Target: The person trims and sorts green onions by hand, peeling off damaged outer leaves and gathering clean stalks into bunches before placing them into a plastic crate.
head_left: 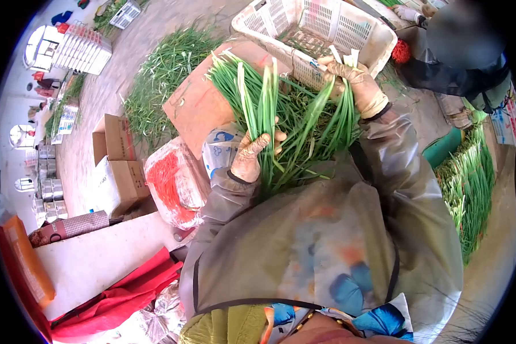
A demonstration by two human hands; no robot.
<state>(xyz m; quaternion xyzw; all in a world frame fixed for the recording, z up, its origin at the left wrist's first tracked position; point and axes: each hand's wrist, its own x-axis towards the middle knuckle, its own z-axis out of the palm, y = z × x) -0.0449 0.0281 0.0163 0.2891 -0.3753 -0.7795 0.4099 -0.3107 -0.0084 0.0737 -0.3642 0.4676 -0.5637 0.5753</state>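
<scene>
My left hand point(251, 157), in a soiled glove, is closed round a bunch of garlic chives point(264, 106) whose pale stalk ends point up and away from me. My right hand point(361, 86), also gloved, grips a smaller bunch of garlic chives point(344, 112) near its white ends; the green leaves hang down towards my lap. Between the two hands lies a tangle of loose chives point(298, 126). More chives point(226, 77) rest on a brown board point(189, 103) just beyond my left hand.
A white plastic crate point(350, 28) stands ahead of my right hand. Loose greens point(166, 74) are heaped on the floor at left. Red ties point(169, 178) lie by my left arm, near a cardboard box point(117, 137). Stacked chives point(470, 183) and another person point(458, 57) are at right.
</scene>
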